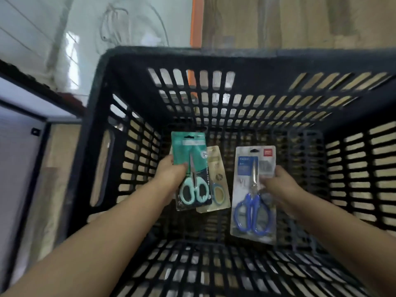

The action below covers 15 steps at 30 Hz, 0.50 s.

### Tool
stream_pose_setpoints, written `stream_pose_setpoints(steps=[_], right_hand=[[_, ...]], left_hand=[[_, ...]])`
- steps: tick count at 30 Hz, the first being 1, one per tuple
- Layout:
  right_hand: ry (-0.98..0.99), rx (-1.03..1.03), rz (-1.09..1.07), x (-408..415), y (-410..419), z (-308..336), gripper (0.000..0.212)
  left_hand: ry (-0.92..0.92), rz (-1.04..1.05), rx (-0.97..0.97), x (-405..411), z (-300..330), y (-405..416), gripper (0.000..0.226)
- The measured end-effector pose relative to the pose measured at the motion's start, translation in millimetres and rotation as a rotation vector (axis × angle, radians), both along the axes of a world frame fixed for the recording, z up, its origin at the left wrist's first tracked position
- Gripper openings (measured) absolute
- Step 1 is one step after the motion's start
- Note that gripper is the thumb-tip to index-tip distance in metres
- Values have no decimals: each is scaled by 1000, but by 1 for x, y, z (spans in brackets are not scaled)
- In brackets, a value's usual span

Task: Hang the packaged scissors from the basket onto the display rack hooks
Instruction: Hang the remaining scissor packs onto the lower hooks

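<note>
At frame centre, my left hand [169, 171] is gripping the mint-handled scissors pack [191, 172], thumb pressed across its card, while my right hand [276, 183] is pinching the blue-handled scissors pack [254, 195] at its right edge. Both packs are standing lengthwise up the frame inside the black basket [214, 61], blades and hang holes pointing to the top, handles toward me. A yellow-handled pack [217, 179] is sitting just behind the mint one. No rack hooks are showing, so I am judging both packs must lift clear first.
</note>
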State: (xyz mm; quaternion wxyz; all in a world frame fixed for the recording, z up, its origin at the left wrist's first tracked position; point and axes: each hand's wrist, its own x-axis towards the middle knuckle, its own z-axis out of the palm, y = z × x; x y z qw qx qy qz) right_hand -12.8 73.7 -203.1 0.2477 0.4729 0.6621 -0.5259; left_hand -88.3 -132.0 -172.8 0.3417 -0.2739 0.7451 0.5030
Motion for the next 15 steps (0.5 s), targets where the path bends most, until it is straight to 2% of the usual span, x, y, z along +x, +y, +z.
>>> stream_pose_setpoints(steps=[3, 7, 11, 15], right_hand=[[0, -30, 37, -1, 1, 48, 16], [39, -37, 37, -13, 4, 157, 12], [156, -19, 23, -37, 7, 299, 10], [320, 6, 89, -66, 6, 466, 14]], left_hand=[[-15, 21, -18, 4, 43, -2, 24], [-11, 68, -10, 7, 137, 0, 20], [97, 47, -21, -3, 261, 4, 22], [238, 11, 5, -19, 417, 4, 27]])
